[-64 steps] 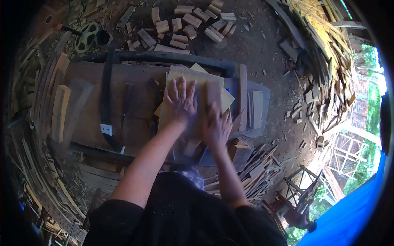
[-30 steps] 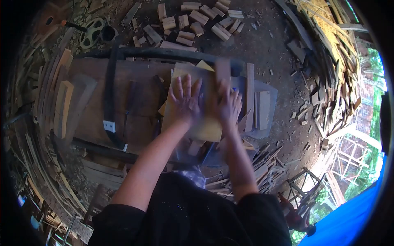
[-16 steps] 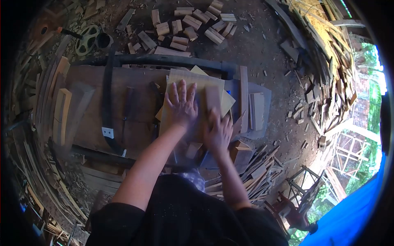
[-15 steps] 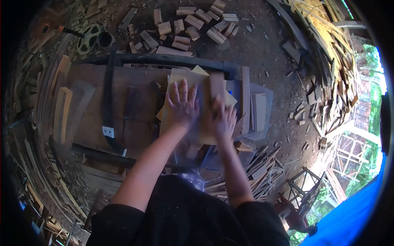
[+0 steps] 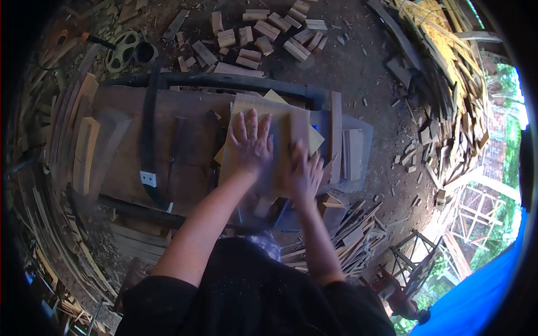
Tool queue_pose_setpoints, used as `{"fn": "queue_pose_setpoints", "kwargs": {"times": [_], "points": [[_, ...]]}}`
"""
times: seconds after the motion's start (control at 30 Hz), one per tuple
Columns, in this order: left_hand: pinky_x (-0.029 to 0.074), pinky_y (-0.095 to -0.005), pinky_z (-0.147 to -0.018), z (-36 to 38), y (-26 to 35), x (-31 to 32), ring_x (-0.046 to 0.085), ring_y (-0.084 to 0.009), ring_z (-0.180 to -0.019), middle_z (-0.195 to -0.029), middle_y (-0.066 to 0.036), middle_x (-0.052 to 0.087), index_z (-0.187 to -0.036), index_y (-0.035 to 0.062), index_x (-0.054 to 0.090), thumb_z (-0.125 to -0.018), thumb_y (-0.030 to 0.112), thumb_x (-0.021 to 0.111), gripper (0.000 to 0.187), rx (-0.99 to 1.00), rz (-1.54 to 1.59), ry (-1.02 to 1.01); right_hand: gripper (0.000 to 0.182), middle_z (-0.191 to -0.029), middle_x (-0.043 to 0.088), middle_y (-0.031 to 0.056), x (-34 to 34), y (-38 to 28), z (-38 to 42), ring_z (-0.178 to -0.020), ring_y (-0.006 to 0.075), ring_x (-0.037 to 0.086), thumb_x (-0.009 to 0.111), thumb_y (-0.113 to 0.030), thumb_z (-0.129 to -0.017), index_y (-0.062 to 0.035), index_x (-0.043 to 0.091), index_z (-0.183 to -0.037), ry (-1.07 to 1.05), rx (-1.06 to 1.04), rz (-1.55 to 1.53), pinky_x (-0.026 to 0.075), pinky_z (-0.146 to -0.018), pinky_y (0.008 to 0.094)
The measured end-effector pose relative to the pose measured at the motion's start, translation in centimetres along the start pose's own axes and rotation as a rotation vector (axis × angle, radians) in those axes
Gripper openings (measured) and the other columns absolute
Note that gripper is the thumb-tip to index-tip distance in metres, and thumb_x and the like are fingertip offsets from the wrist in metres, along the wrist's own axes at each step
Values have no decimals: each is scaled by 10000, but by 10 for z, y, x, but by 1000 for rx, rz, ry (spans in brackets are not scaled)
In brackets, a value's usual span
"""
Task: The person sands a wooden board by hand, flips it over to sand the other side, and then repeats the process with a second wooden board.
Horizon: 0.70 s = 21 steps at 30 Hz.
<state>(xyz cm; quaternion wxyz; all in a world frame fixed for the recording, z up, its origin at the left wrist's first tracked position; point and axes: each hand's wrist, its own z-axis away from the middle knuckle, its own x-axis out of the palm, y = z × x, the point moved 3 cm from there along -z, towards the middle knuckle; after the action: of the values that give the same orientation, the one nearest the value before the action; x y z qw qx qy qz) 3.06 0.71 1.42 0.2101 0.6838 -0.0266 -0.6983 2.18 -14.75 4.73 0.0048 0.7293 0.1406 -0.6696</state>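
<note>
My left hand (image 5: pixel 251 148) lies flat with fingers spread on a pale wooden board (image 5: pixel 242 105). Beside it on the right, my right hand (image 5: pixel 305 175) is wrapped round the near end of a narrow wooden block (image 5: pixel 300 127), which rests against the same board. Motion blurs that hand a little, and its palm hides the block's near part. Corners of a yellowish sheet (image 5: pixel 315 140) stick out from beneath the board. All of this sits on a brown workbench top (image 5: pixel 120 159).
A black strap or cable (image 5: pixel 149 117) with a white socket piece (image 5: pixel 148 178) crosses the bench on the left. Wood strips (image 5: pixel 352 154) lie at its right end. Cut blocks (image 5: pixel 265 31) are scattered on the floor beyond, and offcuts (image 5: pixel 358 238) pile up near my right side.
My right hand and the wooden block have slid slightly toward me along the board. The left hand stays flat in nearly the same spot.
</note>
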Motion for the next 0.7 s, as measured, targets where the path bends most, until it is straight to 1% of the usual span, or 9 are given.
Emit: {"fn": "queue_pose_setpoints", "kwargs": {"times": [0.1,0.13,0.23,0.33,0.4,0.43,0.57,0.67,0.7], "points": [[41,-630,-1152,1,0,-4,102,-419,-1496,-1607,-163,239,-1528,264,339,-987,367,435,559,14,19,20,533,-1169,554,255,26,8,-115,-1026,424,572,574,-333,-907,-204,449,-1409,36,65,14,479,-816,521],[44,-628,-1151,2,-1,-3,109,-418,-1494,-1600,-162,253,-1529,256,338,-986,373,437,564,23,32,46,516,-1144,560,259,21,6,-138,-1012,416,577,554,-342,-924,-194,448,-1407,-50,99,-51,478,-809,524],[41,-629,-1152,2,-3,2,110,-417,-1493,-1598,-158,256,-1528,257,338,-985,378,440,566,37,20,76,529,-1133,565,257,20,12,-105,-997,415,578,559,-346,-925,-194,443,-1418,-2,76,-3,477,-801,530],[42,-632,-1152,2,-2,3,115,-418,-1492,-1604,-154,243,-1532,260,335,-985,382,439,570,41,-13,76,585,-1097,548,283,-18,3,27,-989,440,562,619,-328,-884,-212,468,-1437,56,-25,63,467,-758,529],[46,-638,-1155,2,-1,-1,108,-420,-1498,-1616,-147,229,-1539,256,322,-996,374,415,563,34,11,67,569,-1078,546,268,-42,-10,82,-984,435,558,632,-290,-873,-215,496,-1420,-256,106,-29,457,-752,530],[50,-645,-1157,3,-1,-2,102,-422,-1504,-1628,-140,215,-1547,252,308,-1007,366,391,558,34,22,49,569,-1078,546,268,-41,-8,77,-984,435,558,632,-290,-873,-215,496,-1420,-261,110,-31,457,-752,530],[50,-648,-1155,-1,-1,-3,104,-422,-1504,-1629,-142,213,-1541,241,320,-1012,363,382,547,19,-9,30,564,-1078,565,271,8,11,-24,-957,419,571,573,-291,-900,-240,445,-1447,-4,-73,82,453,-764,518],[53,-651,-1155,2,0,-5,108,-426,-1501,-1628,-145,212,-1536,234,329,-1018,358,364,534,8,31,-2,489,-1060,583,244,23,15,-129,-925,388,593,559,-329,-912,-199,473,-1376,87,13,-32,493,-700,518],[53,-651,-1155,5,-2,-3,108,-426,-1501,-1628,-145,212,-1536,234,329,-1018,358,364,534,14,26,-2,489,-1060,583,244,26,16,-121,-925,388,593,559,-329,-912,-199,473,-1376,89,19,-37,493,-700,518]]}}
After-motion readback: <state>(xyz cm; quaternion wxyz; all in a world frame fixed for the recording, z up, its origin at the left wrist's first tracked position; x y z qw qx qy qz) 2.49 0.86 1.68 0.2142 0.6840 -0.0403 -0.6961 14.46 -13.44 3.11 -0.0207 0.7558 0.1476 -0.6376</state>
